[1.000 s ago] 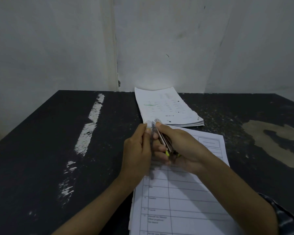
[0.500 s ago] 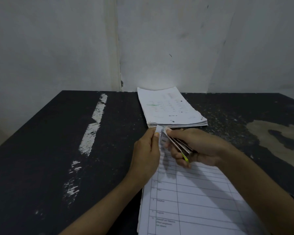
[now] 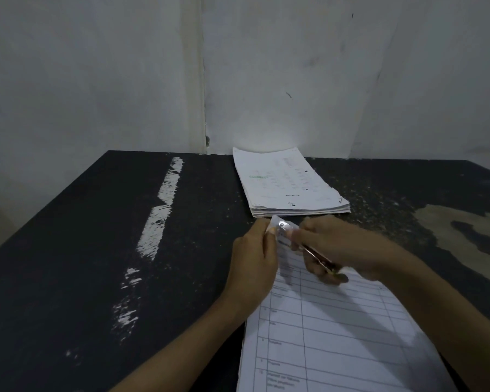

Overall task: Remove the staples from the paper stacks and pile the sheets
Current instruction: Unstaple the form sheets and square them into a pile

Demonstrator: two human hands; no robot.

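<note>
A stapled stack of printed forms (image 3: pixel 337 335) lies on the black table in front of me. My left hand (image 3: pixel 252 267) pinches its raised top-left corner. My right hand (image 3: pixel 343 247) grips a slim metal staple-removing tool (image 3: pixel 303 244), whose shiny tip rests on that lifted corner. The staple itself is too small to make out. Behind the hands, against the wall, sits a thick pile of loose sheets (image 3: pixel 283 185) with faint print and a green mark.
The black table (image 3: pixel 96 250) has white scrape marks on the left and a worn tan patch (image 3: pixel 464 239) at the right. A grey wall closes off the far edge just behind the pile.
The hands and the lifted corner have shifted slightly right and away from me. The tool now lies flatter, with its tip pushed onto the corner of the paper.
</note>
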